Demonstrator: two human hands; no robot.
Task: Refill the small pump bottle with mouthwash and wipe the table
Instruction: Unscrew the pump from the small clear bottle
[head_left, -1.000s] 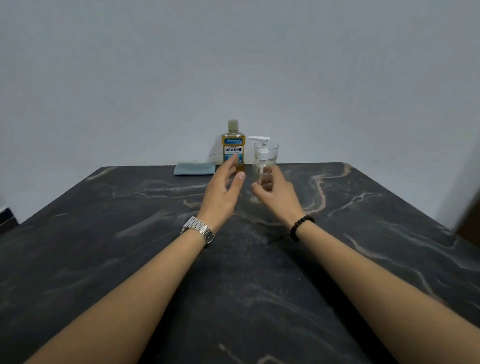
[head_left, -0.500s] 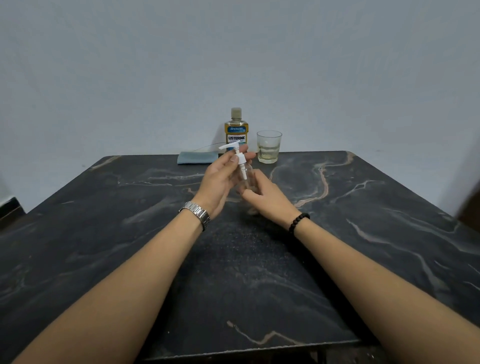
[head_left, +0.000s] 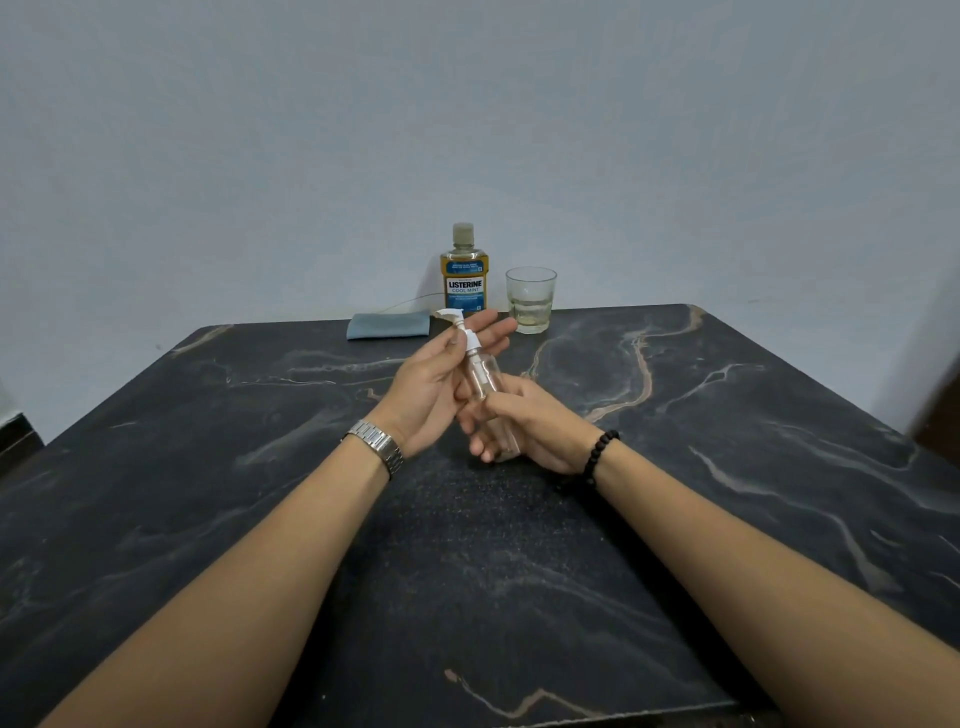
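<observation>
The small clear pump bottle (head_left: 482, 378) with a white pump head is held above the middle of the black marble table (head_left: 675, 467), tilted with its top leaning away and left. My right hand (head_left: 524, 423) grips its body from the right. My left hand (head_left: 441, 379) is at the white pump collar, thumb on it, fingers stretched behind it. The mouthwash bottle (head_left: 465, 273), amber with a blue label and cap on, stands at the table's far edge. A folded grey-blue cloth (head_left: 388, 326) lies just left of it.
A drinking glass (head_left: 530, 300) with a little pale liquid stands right of the mouthwash bottle at the far edge. A plain wall rises behind the table. A dark object shows at the left border (head_left: 15, 441).
My right hand took the pump bottle from beside the glass and brought it toward me over the table's middle. My left hand came onto the pump collar. The view dipped downward.
</observation>
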